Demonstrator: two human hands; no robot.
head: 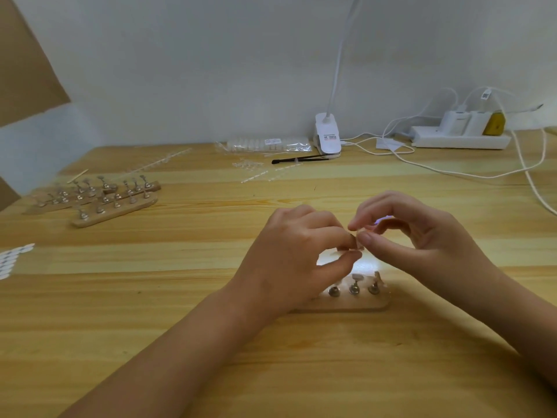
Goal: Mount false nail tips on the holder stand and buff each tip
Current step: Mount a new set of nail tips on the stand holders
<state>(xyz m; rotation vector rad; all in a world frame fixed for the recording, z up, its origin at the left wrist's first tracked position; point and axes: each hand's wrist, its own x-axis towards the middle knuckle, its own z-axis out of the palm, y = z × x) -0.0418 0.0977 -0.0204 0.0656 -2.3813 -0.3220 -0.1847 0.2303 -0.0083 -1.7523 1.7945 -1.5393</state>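
- Nail tip (357, 243): a tiny, blurred piece up in the air, above the middle of the table and just behind the holder stand (346, 303). It is too small to tell which way it points.
- Left hand (289, 260): fingers curled in, thumb and fingertips pinching the nail tip from the left.
- Right hand (422, 236): thumb and forefinger meet it from the right, pinching the same piece, with the other fingers arched above.
- The table (150, 297) is pale striped wood, set against a plain light wall (211, 70).
- The holder stand is a wooden bar lying with its long axis left to right, parallel to the table's near edge. Three metal pegs (354, 288) stand in a row on it, and its left end is hidden under the left hand.
- Far left side of the table: several more stands (99, 200) in a cluster, angled, all with pegs.
- Left edge: a sheet of white oval pads (12, 260).
- Back edge, centre: a clear bag (268, 144) holding rows of clear tips, with loose strips and a black stick (301, 160) in front of it.
- Beside the bag is a white clip lamp (328, 137). Toward the back right corner, a power strip (461, 140) sits with plugs in it and white cables trailing.
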